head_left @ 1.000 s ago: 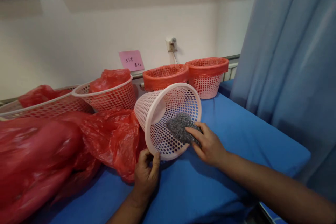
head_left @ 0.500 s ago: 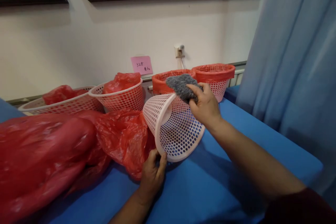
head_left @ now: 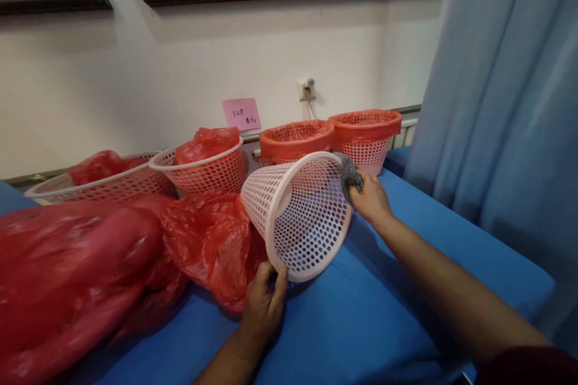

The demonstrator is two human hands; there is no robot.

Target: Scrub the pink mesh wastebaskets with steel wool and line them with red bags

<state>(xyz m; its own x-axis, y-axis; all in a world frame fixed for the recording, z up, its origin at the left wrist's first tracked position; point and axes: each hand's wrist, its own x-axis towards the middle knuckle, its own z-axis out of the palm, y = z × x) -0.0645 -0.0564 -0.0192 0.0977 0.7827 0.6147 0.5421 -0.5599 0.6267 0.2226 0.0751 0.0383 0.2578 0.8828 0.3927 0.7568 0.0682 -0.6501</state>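
Observation:
A pale pink perforated plastic basket [head_left: 271, 216] lies tipped on its side on the blue-covered bed [head_left: 325, 331], its mouth facing me and to the right. My left hand [head_left: 266, 298] pinches the lower left of its rim between thumb and fingers. In my right hand [head_left: 372, 195] is a grey fuzzy cloth [head_left: 348, 174], closed in the fingers and pressed against the upper right of the rim. Part of the cloth is hidden by the fingers. A crumpled red plastic bag [head_left: 217, 246] lies against the basket's left side.
Two baskets lined with red bags [head_left: 295, 143] stand behind, near the wall. Two more pink baskets [head_left: 212, 171] holding red plastic are at the back left. A large red bag heap [head_left: 76, 271] covers the left. A blue curtain [head_left: 492, 102] hangs at right.
My right hand has moved right and down with the cloth, from the top of the rim to its upper right side. My left hand keeps its grip on the rim.

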